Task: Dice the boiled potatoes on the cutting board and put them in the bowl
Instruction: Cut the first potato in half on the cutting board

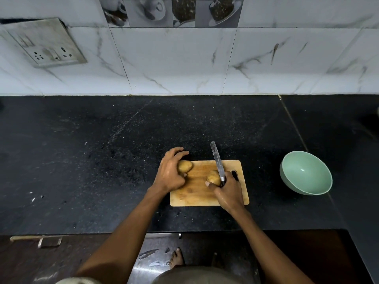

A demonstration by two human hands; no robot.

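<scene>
A wooden cutting board [196, 198] lies on the black counter with two whole brown potatoes on it. My left hand [171, 173] curls round the left potato [185, 166] at the board's far left corner. My right hand [229, 192] grips the black handle of a knife [217, 160], blade pointing away from me, just right of the second potato [213, 177]. My right thumb touches that potato's near side. A pale green bowl [306, 173] stands empty on the counter to the right of the board.
The black stone counter [102, 160] stretches wide to the left and behind the board, up to a white tiled wall with a socket plate [46, 43]. The counter's front edge runs just below the board. A seam [293, 124] crosses the counter behind the bowl.
</scene>
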